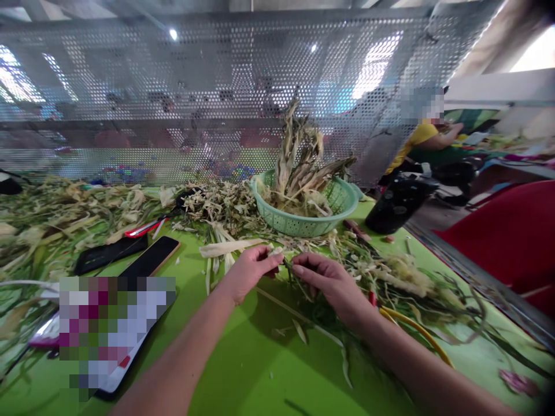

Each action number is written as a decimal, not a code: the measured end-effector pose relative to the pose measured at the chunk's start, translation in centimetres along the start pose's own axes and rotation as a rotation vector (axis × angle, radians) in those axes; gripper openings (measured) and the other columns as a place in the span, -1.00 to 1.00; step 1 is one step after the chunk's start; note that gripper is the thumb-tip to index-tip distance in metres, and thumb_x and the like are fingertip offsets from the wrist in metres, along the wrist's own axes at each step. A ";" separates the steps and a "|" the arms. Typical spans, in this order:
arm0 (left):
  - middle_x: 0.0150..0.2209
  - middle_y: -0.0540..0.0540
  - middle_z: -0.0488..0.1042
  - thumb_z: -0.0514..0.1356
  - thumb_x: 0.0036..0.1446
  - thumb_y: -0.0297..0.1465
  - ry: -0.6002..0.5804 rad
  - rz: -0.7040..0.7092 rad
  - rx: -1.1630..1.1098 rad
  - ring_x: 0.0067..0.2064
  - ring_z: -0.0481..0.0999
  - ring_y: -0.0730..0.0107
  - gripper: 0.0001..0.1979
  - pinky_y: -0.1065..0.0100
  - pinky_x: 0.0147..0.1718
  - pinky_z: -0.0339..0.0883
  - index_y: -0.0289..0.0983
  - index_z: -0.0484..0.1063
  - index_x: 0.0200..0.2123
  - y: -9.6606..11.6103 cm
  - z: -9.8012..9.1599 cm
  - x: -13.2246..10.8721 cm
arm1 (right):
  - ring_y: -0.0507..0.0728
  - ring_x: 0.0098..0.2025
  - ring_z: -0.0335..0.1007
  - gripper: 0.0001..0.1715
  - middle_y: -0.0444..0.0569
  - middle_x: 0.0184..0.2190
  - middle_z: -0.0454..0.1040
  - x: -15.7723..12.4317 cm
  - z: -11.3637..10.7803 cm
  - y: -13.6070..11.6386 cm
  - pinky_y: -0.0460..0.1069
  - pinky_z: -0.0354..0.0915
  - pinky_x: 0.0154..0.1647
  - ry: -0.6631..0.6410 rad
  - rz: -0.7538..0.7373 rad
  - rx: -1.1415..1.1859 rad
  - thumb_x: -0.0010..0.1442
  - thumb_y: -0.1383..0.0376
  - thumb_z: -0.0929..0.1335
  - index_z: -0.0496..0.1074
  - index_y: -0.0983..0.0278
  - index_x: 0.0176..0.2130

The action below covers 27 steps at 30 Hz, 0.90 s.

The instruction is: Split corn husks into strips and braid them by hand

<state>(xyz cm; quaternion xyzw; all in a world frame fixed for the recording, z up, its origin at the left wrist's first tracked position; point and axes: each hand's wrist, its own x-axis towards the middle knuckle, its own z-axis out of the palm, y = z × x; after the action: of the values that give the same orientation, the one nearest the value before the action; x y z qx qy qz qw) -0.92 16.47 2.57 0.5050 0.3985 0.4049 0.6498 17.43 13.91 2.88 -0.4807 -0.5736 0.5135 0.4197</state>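
My left hand [251,270] is closed, its thumb and fingertips pinching a small pale piece of corn husk [274,251]. Just to its right, my right hand [327,283] is closed in a pinch on a thin green stem [291,270]. The two sets of fingertips almost meet above the green table [255,358]. A long cream husk strip [229,248] lies behind my left hand. Thin strips and stringy green bits lie below my right hand, where a yellow curved handle [422,329] shows beside the forearm.
A light green basket [299,224] holds dried husks [299,156]. Husk scraps [225,202] are heaped along the back. To the left lie a phone [151,260], a black case [110,254] and a red cutter [145,229]. A black tumbler [396,202] stands right; a person in yellow [422,136] sits beyond.
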 end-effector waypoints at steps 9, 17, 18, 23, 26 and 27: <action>-0.46 0.02 0.38 0.39 -0.12 -0.17 0.020 -0.064 -0.228 -0.42 0.32 0.52 -0.63 0.40 -0.36 0.20 -0.34 0.44 -0.39 -0.7 1.1 -0.3 | 0.03 -0.47 0.21 -0.69 -0.15 -0.54 0.36 0.2 0.1 0.5 -0.07 0.15 -0.46 -0.029 -0.114 -0.128 0.04 0.06 0.44 0.47 0.26 -0.45; -0.32 -0.04 0.45 0.30 0.01 -0.11 -0.048 -0.024 -0.192 -0.27 0.40 0.43 -0.62 0.32 -0.19 0.25 -0.31 0.41 -0.28 -0.8 0.9 -0.3 | -0.01 -0.54 0.12 -0.64 -0.15 -0.52 0.36 0.4 0.0 0.7 -0.10 0.07 -0.55 0.070 -0.027 -0.011 0.01 0.03 0.46 0.49 0.27 -0.35; -0.28 -0.05 0.46 0.33 -0.02 -0.15 -0.050 -0.016 -0.163 -0.23 0.41 0.42 -0.62 0.32 -0.16 0.25 -0.31 0.41 -0.24 -0.9 0.9 -0.3 | -0.01 -0.52 0.14 -0.64 -0.14 -0.49 0.39 0.4 -0.1 0.8 -0.09 0.09 -0.53 0.089 -0.039 -0.006 0.02 0.04 0.46 0.50 0.27 -0.33; -0.29 -0.05 0.46 0.41 -0.12 -0.33 -0.024 0.015 -0.071 -0.20 0.42 0.42 -0.63 0.31 -0.09 0.25 -0.33 0.42 -0.24 -1.8 1.1 0.3 | 0.02 -0.49 0.20 -0.67 -0.11 -0.44 0.44 0.6 -0.3 1.3 -0.08 0.14 -0.50 0.122 -0.079 -0.027 0.03 0.09 0.45 0.52 0.25 -0.25; -0.36 -0.02 0.44 0.38 -0.09 -0.36 0.005 0.028 -0.043 -0.29 0.40 0.45 -0.72 0.32 -0.15 0.26 -0.34 0.43 -0.31 -1.8 0.9 0.5 | 0.02 -0.50 0.19 -0.69 -0.12 -0.47 0.44 0.7 -0.4 1.6 -0.08 0.13 -0.52 0.121 -0.079 -0.022 0.01 0.10 0.46 0.53 0.25 -0.28; -0.37 -0.01 0.44 0.37 -0.09 -0.38 0.011 0.028 -0.040 -0.29 0.40 0.45 -0.74 0.32 -0.16 0.26 -0.34 0.43 -0.31 -1.7 0.8 0.5 | 0.02 -0.51 0.19 -0.70 -0.12 -0.48 0.44 0.7 -0.4 1.6 -0.08 0.13 -0.52 0.122 -0.077 -0.022 0.01 0.11 0.46 0.52 0.25 -0.29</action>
<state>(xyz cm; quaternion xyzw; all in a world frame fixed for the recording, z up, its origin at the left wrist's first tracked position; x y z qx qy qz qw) 0.25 16.38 0.95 0.4951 0.3867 0.4247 0.6518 17.86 14.73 1.32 -0.4933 -0.5707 0.4606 0.4678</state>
